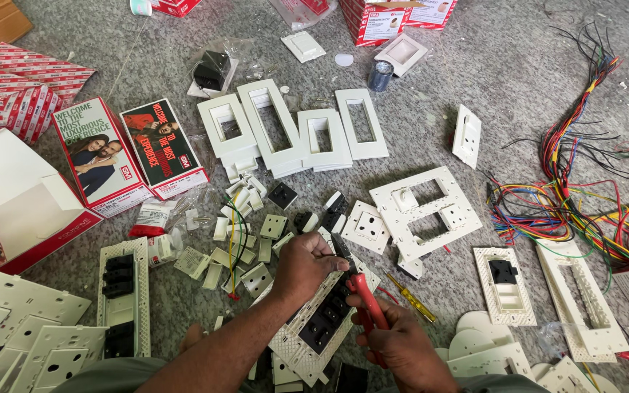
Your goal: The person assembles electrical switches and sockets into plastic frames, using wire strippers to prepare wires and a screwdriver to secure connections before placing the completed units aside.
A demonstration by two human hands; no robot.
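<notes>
The left hand [303,266] is closed around the upper end of a white switch plate [314,327] fitted with black socket modules, tilted near the bottom edge of the view. The right hand [402,346] is wrapped tight around a red-handled tool [367,302] whose tip meets the plate. An open white carton [9,196] at far left shows nothing inside. Two printed boxes [132,156] stand shut beside it. Loose white parts crowd the grey floor [489,80]; a tangle of coloured wires [584,189] fills the right edge.
</notes>
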